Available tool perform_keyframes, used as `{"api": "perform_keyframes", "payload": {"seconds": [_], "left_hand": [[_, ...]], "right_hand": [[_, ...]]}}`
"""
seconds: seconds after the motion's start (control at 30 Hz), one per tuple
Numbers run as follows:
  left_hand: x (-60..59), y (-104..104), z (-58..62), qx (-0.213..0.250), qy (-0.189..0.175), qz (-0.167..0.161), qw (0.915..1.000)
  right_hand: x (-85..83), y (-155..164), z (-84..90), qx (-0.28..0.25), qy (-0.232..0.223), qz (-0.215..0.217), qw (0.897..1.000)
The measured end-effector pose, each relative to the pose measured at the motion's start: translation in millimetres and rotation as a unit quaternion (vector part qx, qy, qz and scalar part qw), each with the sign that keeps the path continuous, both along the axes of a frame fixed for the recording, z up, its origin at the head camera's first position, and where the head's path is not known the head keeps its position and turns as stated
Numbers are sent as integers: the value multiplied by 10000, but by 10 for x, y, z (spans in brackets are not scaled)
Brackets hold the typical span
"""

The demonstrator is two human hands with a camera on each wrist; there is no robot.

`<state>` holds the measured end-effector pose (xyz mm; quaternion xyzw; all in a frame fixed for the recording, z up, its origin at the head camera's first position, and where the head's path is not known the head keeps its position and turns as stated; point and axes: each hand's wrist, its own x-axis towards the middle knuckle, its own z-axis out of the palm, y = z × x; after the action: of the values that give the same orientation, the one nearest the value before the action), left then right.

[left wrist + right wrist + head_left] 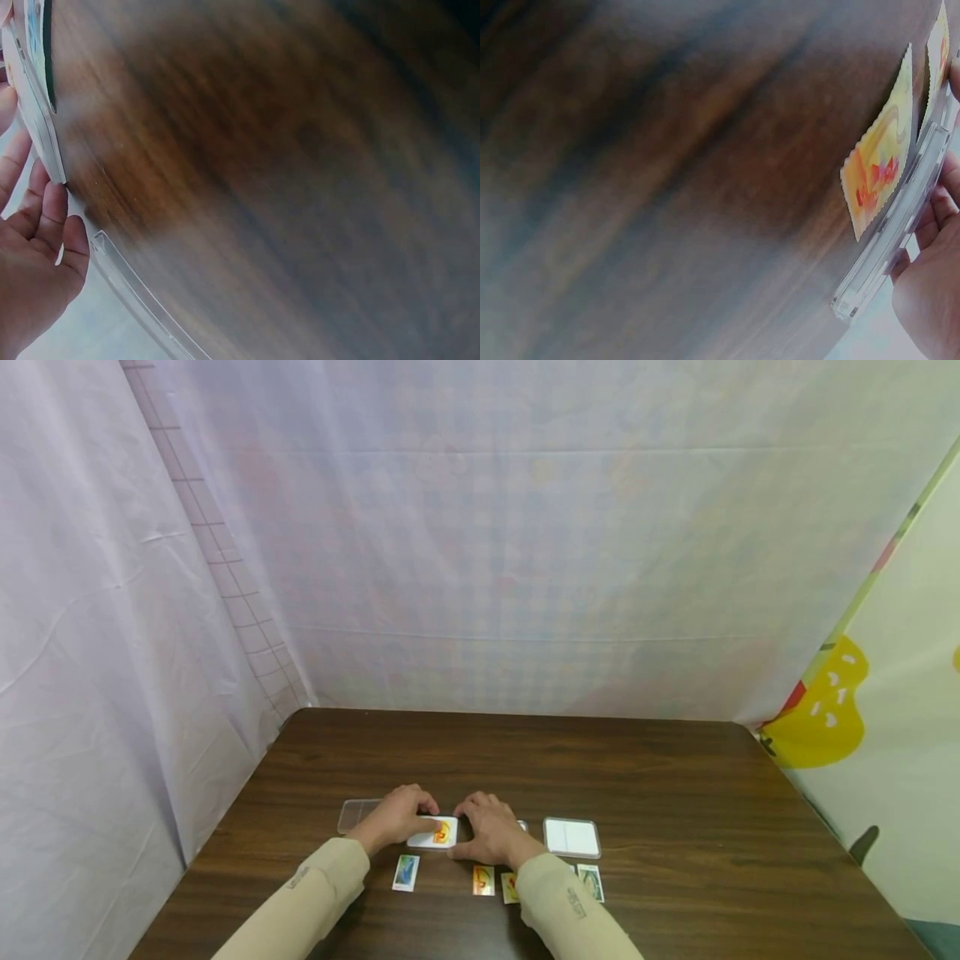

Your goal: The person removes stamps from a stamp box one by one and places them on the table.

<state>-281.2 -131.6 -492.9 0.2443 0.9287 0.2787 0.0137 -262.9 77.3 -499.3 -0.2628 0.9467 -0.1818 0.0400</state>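
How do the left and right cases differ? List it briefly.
The left case looks see-through, brown table showing; the right case shows white inside. The left case lies partly behind the left hand; the right case lies clear of the right hand. Both hands grip the middle case. Both compared cases are flat rounded rectangles on the table.

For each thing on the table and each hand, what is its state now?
Left hand: grips the card stack's left end.
Right hand: grips its right end.
Card stack: held between both hands.
Clear lid: lying flat, behind the left hand.
Clear case: lying flat, untouched.
Blue card: face up, alone.
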Motion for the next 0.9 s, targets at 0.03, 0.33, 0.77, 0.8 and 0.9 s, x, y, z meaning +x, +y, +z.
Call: {"api": "perform_keyframes", "payload": {"seconds": [0.03, 0.33, 0.77, 0.8, 0.9], "left_hand": [[1, 1, -1, -5, -10, 18, 10000], [4, 8, -5, -64, -11, 124, 9999], [3, 14, -10, 11, 5, 165, 9999], [2, 15, -10, 11, -14, 178, 9998], [-2, 17, -12, -3, -6, 193, 9998]], "right_hand": [[1, 0, 2, -2, -8, -1, 10000], [7, -3, 16, -29, -50, -25, 10000], [-8, -1, -16, -46, -58, -29, 10000], [-9, 0, -19, -49, -51, -24, 10000], [-9, 1, -21, -68, -37, -13, 10000]]}}
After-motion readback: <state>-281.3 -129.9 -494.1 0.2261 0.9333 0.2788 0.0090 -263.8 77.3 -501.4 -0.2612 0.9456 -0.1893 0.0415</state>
